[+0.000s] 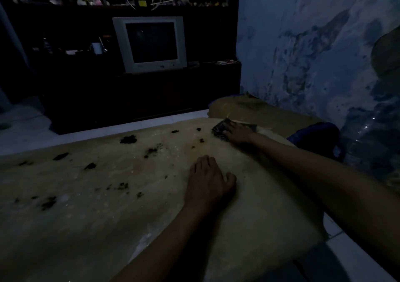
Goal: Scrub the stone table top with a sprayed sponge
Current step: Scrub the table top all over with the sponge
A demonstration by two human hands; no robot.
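The pale stone table top (pixel 108 217) fills the lower part of the dim view, with several dark dirt clumps (pixel 128 139) scattered over its left and far half. At the far right corner lies a dark sponge (pixel 220 128). My right hand (pixel 237 133) lies flat on top of the sponge and presses it onto the stone, arm stretched forward. My left hand (pixel 208 181) rests palm down on the table's middle, fingers relaxed, holding nothing.
A blue bucket-like container (pixel 320 139) stands just beyond the table's right edge, beside a stained blue wall (pixel 313 43). A tan stone slab (pixel 249 108) lies behind the sponge. A dark cabinet with an old television (pixel 151 43) faces the table across a white tiled floor (pixel 21 134).
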